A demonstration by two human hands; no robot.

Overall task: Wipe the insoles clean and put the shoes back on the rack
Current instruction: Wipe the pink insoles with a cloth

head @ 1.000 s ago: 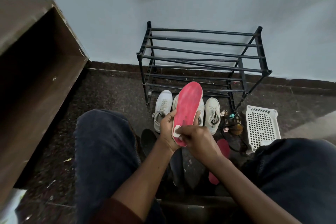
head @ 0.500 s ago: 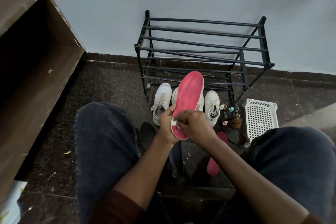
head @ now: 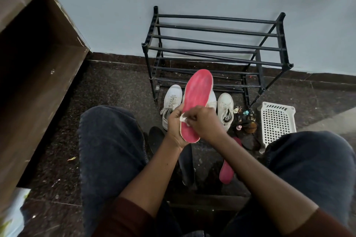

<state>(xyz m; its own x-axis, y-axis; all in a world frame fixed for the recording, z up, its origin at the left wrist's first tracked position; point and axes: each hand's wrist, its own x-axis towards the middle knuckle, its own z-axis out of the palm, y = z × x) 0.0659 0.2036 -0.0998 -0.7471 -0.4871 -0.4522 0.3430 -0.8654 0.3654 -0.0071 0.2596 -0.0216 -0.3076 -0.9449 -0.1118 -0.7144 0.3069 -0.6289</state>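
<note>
Lying between both hands (head: 174, 125) (head: 205, 123): pink insole (head: 198, 92)

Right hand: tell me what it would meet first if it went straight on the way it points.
Probably the left hand, gripping the red insole just beside the white wipe that the right hand pinches; depth is hard to judge.

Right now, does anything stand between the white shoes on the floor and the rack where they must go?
Nothing visible does. The white shoes stand on the floor directly before the rack, whose visible bars carry nothing. The pink insole, held in the left hand, hides part of the lower shelves.
</note>
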